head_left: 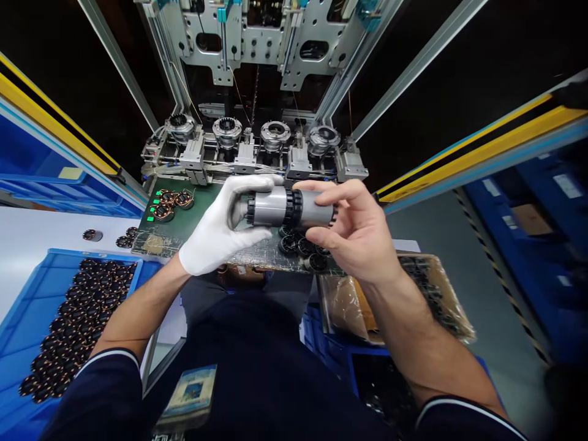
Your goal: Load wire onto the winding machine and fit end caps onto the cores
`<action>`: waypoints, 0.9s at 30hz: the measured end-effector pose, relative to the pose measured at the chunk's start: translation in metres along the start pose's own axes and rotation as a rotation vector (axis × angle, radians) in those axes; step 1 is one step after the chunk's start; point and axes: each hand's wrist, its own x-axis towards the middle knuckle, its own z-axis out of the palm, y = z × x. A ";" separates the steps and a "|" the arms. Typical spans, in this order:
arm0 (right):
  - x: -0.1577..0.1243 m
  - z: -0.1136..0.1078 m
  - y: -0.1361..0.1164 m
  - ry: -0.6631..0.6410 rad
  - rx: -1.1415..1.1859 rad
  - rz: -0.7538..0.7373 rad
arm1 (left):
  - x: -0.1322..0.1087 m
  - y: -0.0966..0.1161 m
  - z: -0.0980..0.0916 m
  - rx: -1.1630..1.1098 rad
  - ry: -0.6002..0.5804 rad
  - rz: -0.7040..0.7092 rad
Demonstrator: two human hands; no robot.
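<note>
My gloved left hand [215, 223] grips a grey cylindrical stator core [270, 207] with black toothed rims, thumb below and fingers above. In the bare fingers of my right hand [361, 229] is a second stator core [315, 210], lying end to end with the first so that their black rims meet. Both are held sideways over the green work board [206, 205]. Under them, partly hidden by my right hand, several black-rimmed cores [316, 262] rest near the board's front edge. Copper-wound stators [163, 211] with green tags sit on its left.
Behind the board, a winding machine [261, 37] carries a row of round metal holders [275, 131]. A blue tray [34, 306] of wound stators stands at left. At right is a plastic-lined carton [448, 294] of dark parts. Yellow-striped posts [496, 138] flank the machine.
</note>
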 end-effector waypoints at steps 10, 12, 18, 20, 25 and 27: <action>-0.004 0.000 0.002 -0.019 0.085 0.153 | -0.007 -0.003 0.002 -0.027 -0.002 -0.062; -0.004 0.002 0.002 -0.032 0.109 0.180 | -0.008 -0.002 0.001 -0.005 0.001 -0.070; -0.001 0.006 0.008 -0.036 0.134 0.195 | -0.006 -0.004 -0.001 -0.066 0.027 -0.088; 0.002 0.004 0.010 -0.032 0.127 0.206 | -0.004 -0.006 -0.002 -0.041 0.026 -0.094; 0.007 -0.001 0.014 -0.040 0.132 0.248 | 0.001 -0.013 -0.002 0.027 -0.029 -0.120; 0.008 -0.003 0.016 -0.042 0.123 0.267 | 0.003 -0.018 -0.003 0.006 -0.046 -0.147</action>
